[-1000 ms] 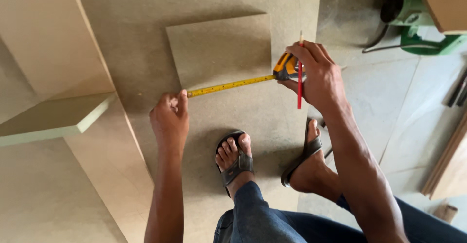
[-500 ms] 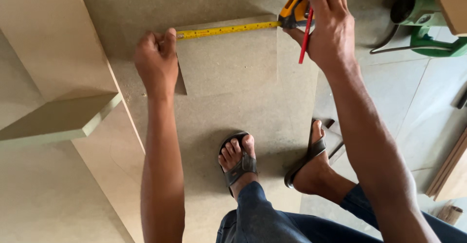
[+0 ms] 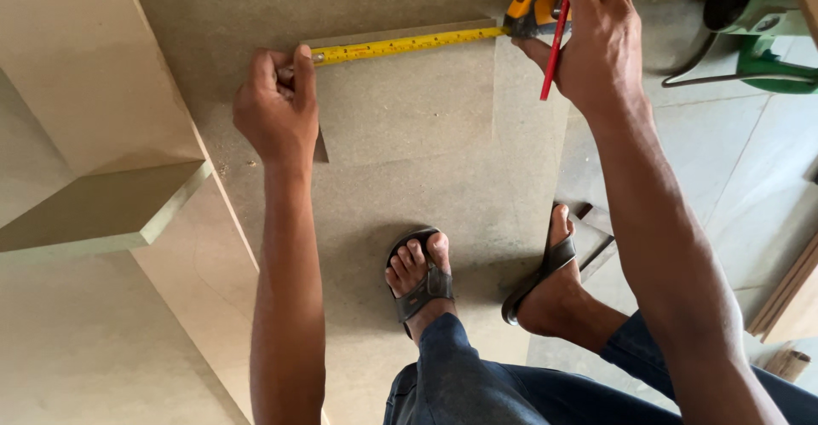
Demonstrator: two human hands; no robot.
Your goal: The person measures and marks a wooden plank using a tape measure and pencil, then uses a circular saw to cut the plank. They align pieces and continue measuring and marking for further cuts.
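Our left hand [image 3: 277, 110] pinches the free end of the yellow tape measure [image 3: 400, 46] at the left edge of the small board [image 3: 409, 106]. Our right hand [image 3: 596, 37] grips its case at the right edge, with a red pencil [image 3: 552, 50] held between the fingers. The blade lies stretched along the far edge between both grips.

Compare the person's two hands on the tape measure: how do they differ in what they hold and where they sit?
The left hand pins the yellow tape end at the small board's left edge; the right hand grips the tape's case at the right edge, also holding a red pencil. Both stretch one tape.
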